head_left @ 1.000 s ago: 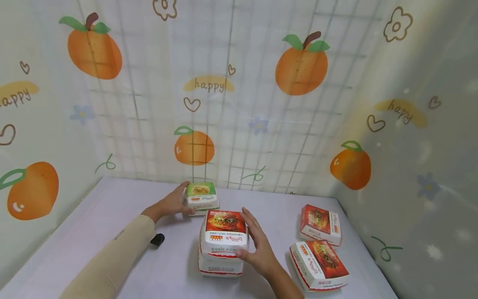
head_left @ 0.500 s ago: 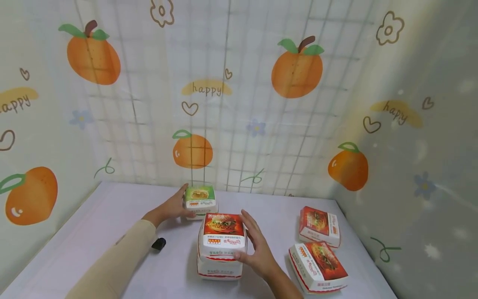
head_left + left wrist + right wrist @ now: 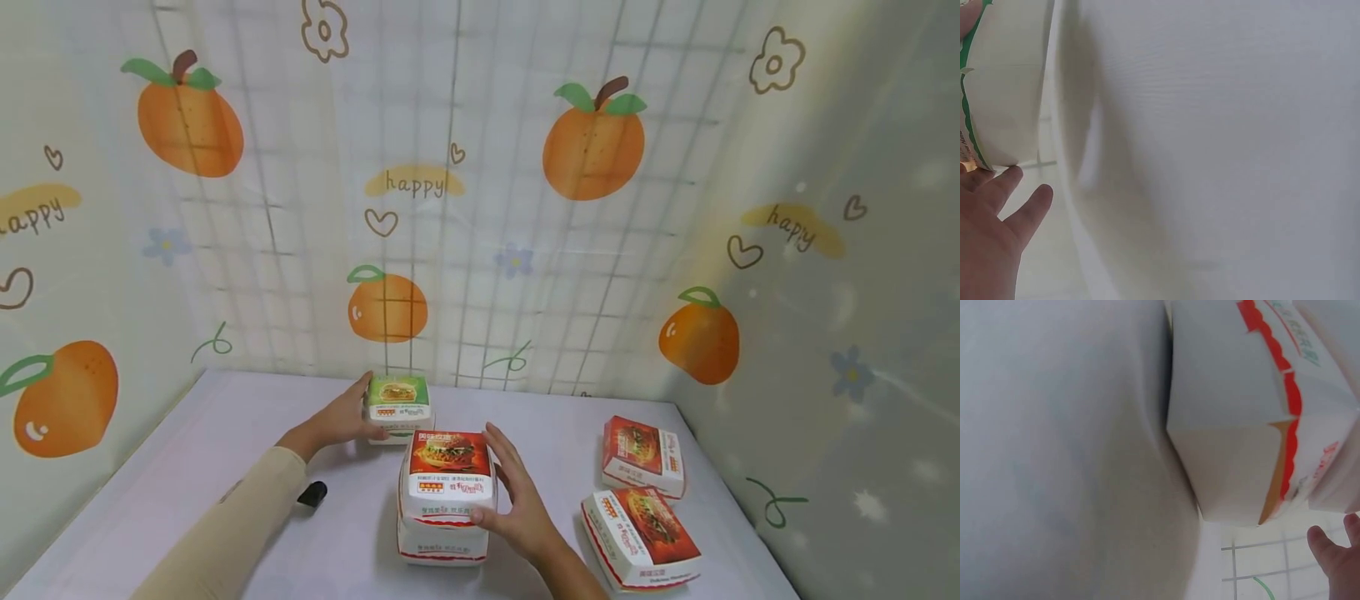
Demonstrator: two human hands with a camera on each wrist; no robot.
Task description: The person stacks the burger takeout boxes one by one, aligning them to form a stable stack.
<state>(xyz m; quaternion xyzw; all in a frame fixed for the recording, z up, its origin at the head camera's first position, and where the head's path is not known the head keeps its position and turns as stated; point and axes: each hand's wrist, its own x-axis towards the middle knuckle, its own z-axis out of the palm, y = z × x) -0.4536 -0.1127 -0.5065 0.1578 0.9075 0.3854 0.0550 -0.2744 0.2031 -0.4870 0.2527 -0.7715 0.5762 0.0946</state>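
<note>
At the back of the table, my left hand holds a green-topped burger box, thumb at its front and fingers along its left side. The left wrist view has that box's white side with green trim, and fingers under its edge. Nearer, a red-topped burger box sits stacked on another burger box. My right hand grips the upper one from the right, thumb at the front corner, fingers reaching toward the back. In the right wrist view the lower box fills the centre and fingertips show below.
Two more red burger boxes, one farther back and one nearer, lie at the right of the table. A small black object rests beside the left sleeve. A printed curtain stands behind the table.
The scene has slid slightly downward in the head view as the camera tilted. Both hands keep their places on the boxes, and the boxes show no clear movement on the table.
</note>
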